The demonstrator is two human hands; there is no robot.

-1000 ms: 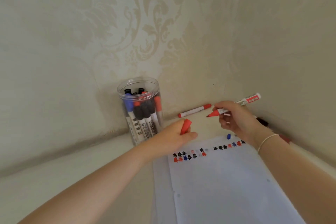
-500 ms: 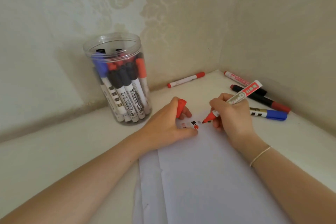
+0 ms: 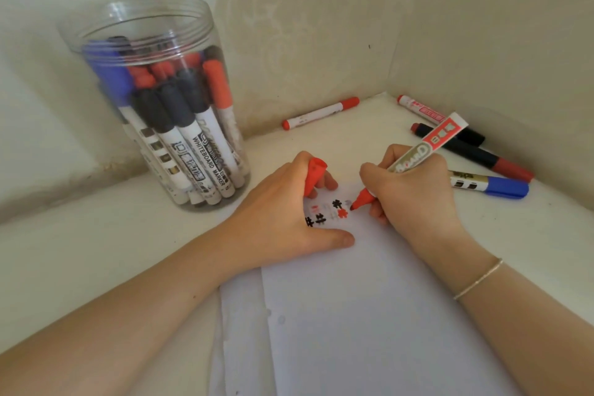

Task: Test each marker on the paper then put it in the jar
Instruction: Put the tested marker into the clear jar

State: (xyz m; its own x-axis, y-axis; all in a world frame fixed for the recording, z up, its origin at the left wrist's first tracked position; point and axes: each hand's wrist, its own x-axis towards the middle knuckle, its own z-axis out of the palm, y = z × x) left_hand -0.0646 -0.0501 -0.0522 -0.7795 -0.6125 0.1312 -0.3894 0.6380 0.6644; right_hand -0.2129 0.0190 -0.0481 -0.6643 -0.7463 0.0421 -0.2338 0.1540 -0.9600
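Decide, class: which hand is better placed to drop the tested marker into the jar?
Right: the right hand already grips the red marker. The left hand, though nearer the jar, holds the red cap and steadies the paper.

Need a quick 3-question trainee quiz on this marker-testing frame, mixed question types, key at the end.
1. True or false: the right hand holds the uncapped red whiteboard marker with its tip at the white sheet of paper.
2. The left hand holds: A) a blue marker, B) the red marker cap, C) nothing.
3. Fill in: the clear plastic jar stands to the ____ of the paper.

Key: 1 true; 2 B; 3 left.
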